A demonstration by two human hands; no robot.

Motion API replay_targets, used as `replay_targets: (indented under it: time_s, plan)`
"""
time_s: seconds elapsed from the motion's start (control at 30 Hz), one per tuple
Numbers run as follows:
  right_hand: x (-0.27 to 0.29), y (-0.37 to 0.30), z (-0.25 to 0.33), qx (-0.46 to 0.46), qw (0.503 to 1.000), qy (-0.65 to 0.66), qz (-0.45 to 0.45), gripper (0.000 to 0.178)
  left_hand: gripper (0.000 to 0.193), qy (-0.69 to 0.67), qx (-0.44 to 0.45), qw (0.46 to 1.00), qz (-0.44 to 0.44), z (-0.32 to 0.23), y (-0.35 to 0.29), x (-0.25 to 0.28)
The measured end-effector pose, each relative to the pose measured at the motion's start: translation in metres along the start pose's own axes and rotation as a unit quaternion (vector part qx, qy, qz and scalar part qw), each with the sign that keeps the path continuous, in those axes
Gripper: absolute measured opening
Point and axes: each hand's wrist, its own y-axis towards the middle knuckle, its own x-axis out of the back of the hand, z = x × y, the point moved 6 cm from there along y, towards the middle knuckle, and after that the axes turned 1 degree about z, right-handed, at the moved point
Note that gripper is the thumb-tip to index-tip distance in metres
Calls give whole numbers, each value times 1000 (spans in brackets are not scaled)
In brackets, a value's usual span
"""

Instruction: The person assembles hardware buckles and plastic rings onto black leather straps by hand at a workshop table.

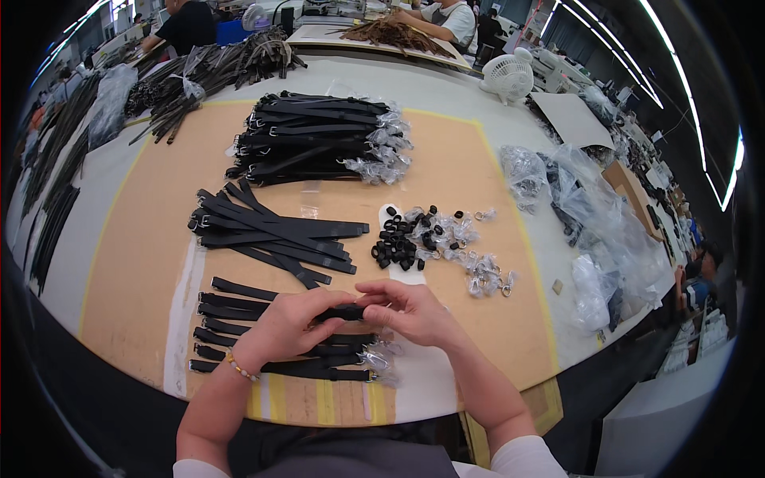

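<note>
My left hand (pixel 299 323) and my right hand (pixel 408 312) meet over the near part of the work board. Between their fingers is a black strap (pixel 347 311), with both hands closed on it. Beneath and beside my left hand lies a row of several black straps (pixel 227 309) with metal buckles at their left ends. Two of the nearest end at the right in plastic-wrapped metal pieces (pixel 382 360). Just beyond my hands is a loose fan of buckled black straps (pixel 279 231). Small black loops (pixel 396 243) lie heaped beyond my right hand.
Plastic-wrapped metal clasps (pixel 483 272) lie right of the loops. A stacked bundle of black straps (pixel 311 135) sits at the board's far side. Dark strips (pixel 215 68) cover the table's far left. Clear plastic bags (pixel 598 223) and a white fan (pixel 508 76) stand right. People work beyond.
</note>
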Motion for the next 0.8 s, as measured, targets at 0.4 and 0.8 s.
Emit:
replay_targets:
  time_s: [0.4,0.8]
  plan:
    - [58,-26,-7,-153,906,-396,-10,30,25,-71,61,996,2,16,-1,-1]
    - [-9,-4,4,108,965,240,8,21,25,-185,67,980,-8,7,-7,11]
